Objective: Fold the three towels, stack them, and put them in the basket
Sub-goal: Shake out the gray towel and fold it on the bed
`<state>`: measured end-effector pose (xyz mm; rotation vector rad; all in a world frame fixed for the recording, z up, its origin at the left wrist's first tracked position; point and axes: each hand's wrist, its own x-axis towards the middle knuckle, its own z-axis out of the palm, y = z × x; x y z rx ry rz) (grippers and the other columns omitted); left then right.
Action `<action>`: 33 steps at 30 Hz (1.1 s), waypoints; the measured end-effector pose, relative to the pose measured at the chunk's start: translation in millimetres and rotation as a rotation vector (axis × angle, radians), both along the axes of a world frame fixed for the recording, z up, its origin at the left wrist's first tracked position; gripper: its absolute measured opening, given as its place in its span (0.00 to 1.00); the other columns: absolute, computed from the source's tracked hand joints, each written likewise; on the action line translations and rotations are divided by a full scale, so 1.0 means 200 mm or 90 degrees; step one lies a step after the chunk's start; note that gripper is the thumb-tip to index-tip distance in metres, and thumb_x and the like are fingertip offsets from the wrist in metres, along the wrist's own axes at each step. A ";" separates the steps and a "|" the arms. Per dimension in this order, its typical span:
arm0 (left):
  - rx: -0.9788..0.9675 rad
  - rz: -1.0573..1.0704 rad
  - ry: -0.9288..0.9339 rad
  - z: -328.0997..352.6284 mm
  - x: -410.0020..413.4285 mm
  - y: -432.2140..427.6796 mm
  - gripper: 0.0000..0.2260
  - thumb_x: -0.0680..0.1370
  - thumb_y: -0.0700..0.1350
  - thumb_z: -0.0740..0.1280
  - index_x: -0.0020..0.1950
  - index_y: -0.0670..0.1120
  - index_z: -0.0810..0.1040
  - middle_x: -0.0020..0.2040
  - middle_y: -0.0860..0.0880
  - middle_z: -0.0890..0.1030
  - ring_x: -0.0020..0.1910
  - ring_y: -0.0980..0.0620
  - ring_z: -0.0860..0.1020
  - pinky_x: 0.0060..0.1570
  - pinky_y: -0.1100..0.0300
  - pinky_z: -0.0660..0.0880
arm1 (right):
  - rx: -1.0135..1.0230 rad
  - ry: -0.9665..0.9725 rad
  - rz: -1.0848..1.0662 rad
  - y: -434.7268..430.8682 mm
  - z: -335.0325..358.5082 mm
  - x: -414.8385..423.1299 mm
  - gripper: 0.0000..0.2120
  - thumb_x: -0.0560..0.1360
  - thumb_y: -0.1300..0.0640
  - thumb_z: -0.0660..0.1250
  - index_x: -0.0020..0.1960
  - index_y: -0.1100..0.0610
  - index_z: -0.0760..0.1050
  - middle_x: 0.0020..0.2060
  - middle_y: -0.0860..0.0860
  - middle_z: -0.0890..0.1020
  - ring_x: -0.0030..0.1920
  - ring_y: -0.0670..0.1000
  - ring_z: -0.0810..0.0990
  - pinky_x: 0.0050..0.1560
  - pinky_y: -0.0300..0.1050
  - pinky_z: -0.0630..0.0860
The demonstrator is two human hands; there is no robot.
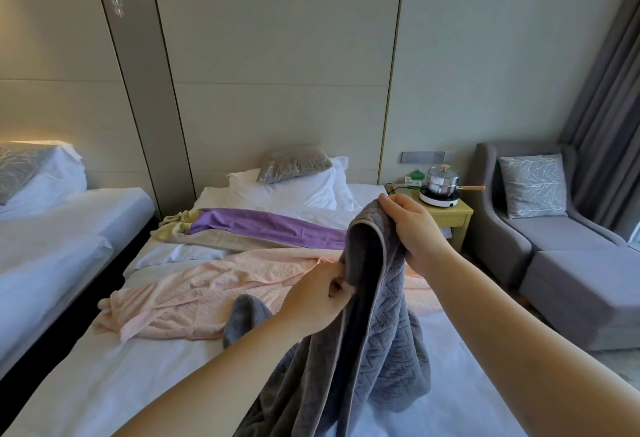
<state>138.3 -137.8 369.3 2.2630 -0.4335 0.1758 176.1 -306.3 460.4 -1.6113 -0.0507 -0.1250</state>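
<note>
Head view: both hands hold a grey towel up over the bed.

The bed carries all three towels, with a grey armchair to its right. The grey towel hangs from both hands, its lower end bunched on the sheet. The pink towel lies rumpled behind it, and the purple towel lies farther back near the pillows. The right hand has its grip closed over the top fold, while the left hand pinches the hem lower down. On the nightstand surface stand a lidded pot and a green card, whose print is too small to read.
</note>
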 end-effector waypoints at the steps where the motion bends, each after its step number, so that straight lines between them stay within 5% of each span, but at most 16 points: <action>1: -0.021 0.009 -0.005 0.01 0.01 0.00 0.08 0.76 0.51 0.65 0.45 0.47 0.76 0.42 0.46 0.80 0.41 0.48 0.79 0.46 0.48 0.77 | -0.010 -0.003 -0.007 -0.01 0.00 0.01 0.11 0.78 0.49 0.64 0.42 0.55 0.75 0.42 0.56 0.78 0.45 0.55 0.75 0.54 0.56 0.74; 5: -0.152 0.050 0.043 0.09 0.03 0.05 0.05 0.78 0.43 0.67 0.42 0.45 0.77 0.37 0.45 0.80 0.36 0.47 0.80 0.41 0.48 0.78 | -0.098 -0.008 -0.056 -0.09 -0.04 0.04 0.13 0.78 0.48 0.64 0.45 0.58 0.76 0.42 0.57 0.78 0.45 0.54 0.75 0.56 0.56 0.74; 10: -0.114 0.117 -0.076 0.33 0.10 0.14 0.03 0.77 0.42 0.67 0.43 0.47 0.77 0.37 0.49 0.81 0.38 0.48 0.80 0.43 0.55 0.77 | -0.270 -0.002 -0.046 -0.09 -0.12 0.02 0.16 0.76 0.42 0.63 0.47 0.56 0.76 0.39 0.49 0.80 0.41 0.48 0.77 0.38 0.40 0.68; 13: -0.065 0.124 -0.152 0.51 0.14 0.20 0.06 0.76 0.39 0.66 0.48 0.47 0.80 0.37 0.54 0.79 0.36 0.55 0.77 0.40 0.70 0.71 | -0.353 -0.010 -0.019 -0.06 -0.15 -0.03 0.22 0.69 0.29 0.61 0.47 0.47 0.73 0.40 0.42 0.80 0.41 0.41 0.76 0.38 0.37 0.66; 16: -0.096 0.119 -0.152 0.67 0.15 0.22 0.07 0.76 0.36 0.65 0.46 0.46 0.81 0.31 0.57 0.78 0.29 0.59 0.76 0.33 0.70 0.69 | -0.303 -0.129 0.062 0.01 -0.13 -0.06 0.33 0.59 0.24 0.65 0.56 0.43 0.67 0.51 0.41 0.74 0.49 0.42 0.75 0.46 0.39 0.72; 22: -0.338 0.028 -0.036 0.84 0.10 0.17 0.10 0.79 0.34 0.63 0.45 0.44 0.81 0.35 0.48 0.79 0.31 0.56 0.81 0.35 0.64 0.80 | -0.378 -0.380 -0.015 0.16 -0.03 -0.07 0.21 0.70 0.53 0.69 0.48 0.32 0.61 0.46 0.38 0.74 0.46 0.36 0.75 0.40 0.31 0.69; 27: -0.361 0.009 -0.038 0.89 0.06 0.16 0.11 0.79 0.33 0.62 0.45 0.45 0.81 0.38 0.48 0.80 0.34 0.58 0.81 0.37 0.66 0.79 | -0.348 -0.456 -0.052 0.24 -0.02 -0.11 0.19 0.71 0.55 0.70 0.49 0.38 0.62 0.45 0.39 0.73 0.44 0.40 0.75 0.40 0.34 0.73; 33: -0.342 0.015 -0.074 0.95 0.05 0.17 0.12 0.79 0.31 0.61 0.48 0.44 0.81 0.39 0.47 0.81 0.37 0.56 0.81 0.43 0.64 0.80 | -0.479 -0.542 -0.162 0.20 0.00 -0.10 0.13 0.71 0.69 0.65 0.53 0.57 0.75 0.50 0.53 0.73 0.39 0.55 0.75 0.34 0.49 0.75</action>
